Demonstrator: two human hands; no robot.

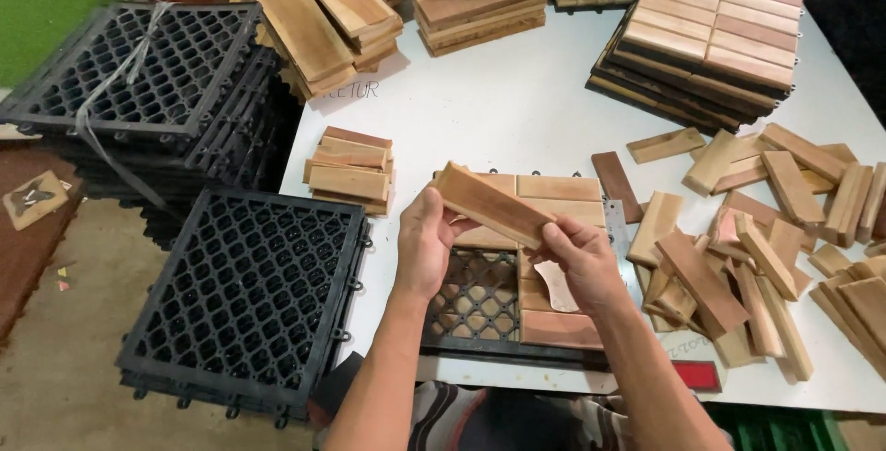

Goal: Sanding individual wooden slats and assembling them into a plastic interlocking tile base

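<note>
At frame centre, the left hand (426, 240) and right hand (580, 257) are pinching a wooden slat (492, 204) by its ends, holding it level above the half-filled black grid tile (475, 308), apparently for alignment.

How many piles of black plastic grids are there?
2 piles, both left of the table. One tall pile sits at the back, tied with a strap. A shorter pile lies in front. A third grid is single, under the hands, part-covered with slats.
</note>
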